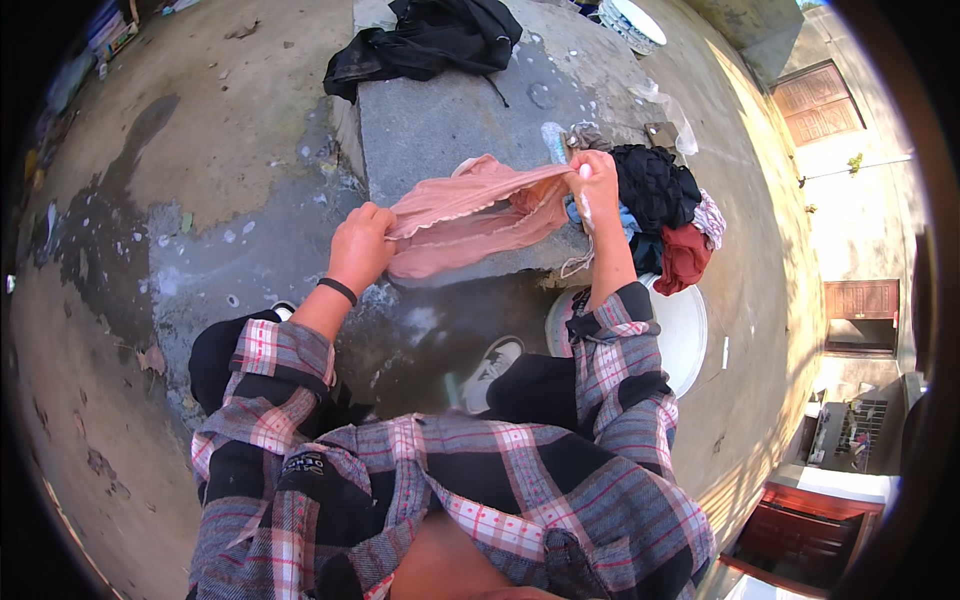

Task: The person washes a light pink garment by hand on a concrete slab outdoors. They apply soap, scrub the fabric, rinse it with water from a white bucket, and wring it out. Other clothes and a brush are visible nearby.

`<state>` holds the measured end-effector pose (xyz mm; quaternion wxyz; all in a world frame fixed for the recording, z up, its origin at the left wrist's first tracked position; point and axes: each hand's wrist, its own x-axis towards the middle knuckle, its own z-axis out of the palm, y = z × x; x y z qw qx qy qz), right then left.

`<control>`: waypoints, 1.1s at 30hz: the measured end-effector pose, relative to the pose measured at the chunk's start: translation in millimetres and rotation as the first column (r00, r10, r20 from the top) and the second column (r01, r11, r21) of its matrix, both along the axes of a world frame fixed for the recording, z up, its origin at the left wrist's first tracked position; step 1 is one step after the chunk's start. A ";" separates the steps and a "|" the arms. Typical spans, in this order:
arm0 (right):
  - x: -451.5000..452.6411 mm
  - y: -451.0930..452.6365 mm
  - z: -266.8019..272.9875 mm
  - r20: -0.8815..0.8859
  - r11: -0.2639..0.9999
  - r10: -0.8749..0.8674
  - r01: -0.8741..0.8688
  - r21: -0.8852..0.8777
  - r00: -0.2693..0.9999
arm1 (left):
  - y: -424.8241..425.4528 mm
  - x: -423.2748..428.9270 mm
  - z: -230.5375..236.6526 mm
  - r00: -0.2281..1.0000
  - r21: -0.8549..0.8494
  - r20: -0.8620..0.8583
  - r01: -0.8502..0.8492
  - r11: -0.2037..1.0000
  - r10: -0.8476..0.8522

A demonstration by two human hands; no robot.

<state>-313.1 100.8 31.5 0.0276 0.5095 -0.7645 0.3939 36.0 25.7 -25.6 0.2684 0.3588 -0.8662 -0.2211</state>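
Observation:
A pink cloth garment (472, 202) is stretched sideways above the front of a grey concrete slab (450, 116), its edged opening facing me. My left hand (362, 241) grips one end of it. At the other end, my right hand (594, 187) holds the edge, with white suds on the thumb side and wrist. Close beyond my right hand lies a heap of clothes: a black crumpled garment (652, 184), a dark red one (684, 259) and a light blue one (624, 217), partly hidden by the hand. A pale cord (577, 264) hangs below that wrist.
A black garment (431, 45) lies across the slab's far end. A scrub brush (553, 141) sits beside the heap. Beside my right forearm stands a white bucket (682, 337). Another white bucket (634, 24) is at the far right. Wet, suds-spotted concrete (225, 247) spreads leftward.

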 end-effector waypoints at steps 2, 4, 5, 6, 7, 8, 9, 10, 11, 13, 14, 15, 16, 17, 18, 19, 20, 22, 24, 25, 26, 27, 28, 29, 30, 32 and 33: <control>8.7 6.8 4.1 -0.119 0.908 -0.239 0.266 0.325 0.964 | 12.8 -3.7 7.6 0.990 -0.042 -0.084 0.108 0.993 -0.111; 38.2 11.2 -6.4 -0.372 0.751 -0.407 0.538 0.382 0.834 | 26.2 -6.0 11.5 0.959 -0.046 0.017 0.283 0.958 -0.282; 59.8 11.5 -18.4 -0.388 0.859 -0.337 0.449 0.246 0.858 | 31.7 -6.7 11.7 0.929 -0.063 0.052 0.369 0.927 -0.366; 87.1 10.9 -31.5 -0.347 0.963 -0.180 0.236 0.127 0.921 | 35.1 -6.1 10.9 0.908 0.063 0.153 0.384 0.921 -0.389; 115.1 9.9 -45.9 -0.375 0.994 0.005 0.036 0.102 0.927 | 37.7 -5.2 9.2 0.943 -0.045 0.050 0.332 0.942 -0.329; 138.4 9.7 -62.0 -0.338 0.943 0.327 -0.281 0.178 0.883 | 38.5 -3.4 6.8 0.958 -0.101 -0.004 0.286 0.953 -0.288; 155.7 10.8 -76.9 -0.372 0.861 0.489 -0.367 0.352 0.789 | 37.2 -2.0 4.0 0.966 -0.158 -0.062 0.238 0.958 -0.250; 160.6 10.8 -84.3 -0.388 0.847 0.511 -0.370 0.382 0.767 | 36.4 0.6 0.9 0.964 -0.178 -0.035 0.252 0.951 -0.262; 156.5 9.9 -87.7 -0.423 0.893 0.422 -0.287 0.347 0.802 | 33.2 3.0 -2.0 0.963 -0.199 -0.007 0.264 0.944 -0.270; 133.1 6.6 -86.2 -0.441 0.905 0.369 -0.209 0.370 0.818 | 30.5 7.7 -6.9 0.959 -0.174 0.042 0.283 0.943 -0.280; 119.7 3.8 -83.3 -0.448 0.934 0.215 -0.048 0.355 0.868 | 29.5 9.1 -8.5 0.952 -0.132 0.062 0.305 0.943 -0.299; 108.6 0.5 -80.4 -0.440 0.951 0.177 -0.038 0.307 0.881 | 28.5 9.9 -10.0 0.944 -0.088 0.073 0.327 0.941 -0.321; 101.5 -2.4 -78.1 -0.420 0.968 0.029 0.079 0.237 0.907 | 28.1 10.1 -11.2 0.945 -0.074 0.083 0.323 0.944 -0.317; 98.7 -4.6 -77.2 -0.405 0.948 0.048 0.086 0.307 0.913 | 28.2 9.8 -12.1 0.943 -0.051 0.090 0.325 0.944 -0.320; 100.3 -6.6 -76.9 -0.398 0.943 -0.009 0.140 0.303 0.917 | 28.1 9.0 -12.6 0.941 -0.012 0.112 0.323 0.946 -0.320; 106.0 -8.4 -77.1 -0.409 0.944 -0.082 0.202 0.260 0.909 | 28.4 8.3 -12.7 0.945 -0.047 0.065 0.325 0.945 -0.322; 117.1 -9.9 -78.4 -0.358 0.933 -0.098 0.211 0.292 0.929 | 28.0 7.5 -12.5 0.947 -0.069 0.033 0.322 0.944 -0.320; 153.5 -4.6 -85.6 -0.293 0.925 0.217 -0.100 0.368 0.931 | 27.0 7.4 -11.3 0.946 -0.092 -0.005 0.322 0.942 -0.324; 169.5 5.8 -84.1 -0.353 0.899 0.412 -0.312 0.306 0.840 | 25.4 9.8 -9.3 0.941 -0.074 -0.009 0.338 0.938 -0.339; 165.2 7.8 -83.3 -0.402 0.858 0.506 -0.396 0.328 0.763 | 24.7 11.6 -8.0 0.938 -0.029 0.014 0.347 0.937 -0.347; 154.1 7.5 -80.3 -0.423 0.903 0.407 -0.287 0.319 0.810 | 24.2 14.2 -6.6 0.934 0.012 0.041 0.355 0.935 -0.355; 138.1 5.3 -76.0 -0.434 0.909 0.350 -0.188 0.373 0.830 | 23.8 16.5 -5.5 0.929 0.049 0.087 0.356 0.933 -0.359; 120.7 3.4 -73.2 -0.438 0.942 0.230 -0.086 0.323 0.869 | 24.3 18.9 -4.8 0.924 0.058 0.074 0.371 0.927 -0.374; 108.8 0.5 -71.0 -0.428 0.958 0.066 0.064 0.281 0.901 | 25.0 20.7 -4.6 0.918 0.066 0.083 0.382 0.922 -0.387; 106.9 -3.7 -68.8 -0.419 0.940 0.040 0.108 0.324 0.907 | 25.7 22.1 -4.4 0.914 0.107 0.140 0.367 0.924 -0.380; 113.5 -9.6 -70.9 -0.419 0.912 -0.123 0.269 0.309 0.900 | 27.5 23.4 -5.3 0.920 0.055 0.089 0.378 0.924 -0.382; 128.8 -10.9 -73.7 -0.361 0.928 -0.034 0.164 0.335 0.932 | 28.3 23.9 -5.9 0.924 0.035 0.074 0.374 0.927 -0.375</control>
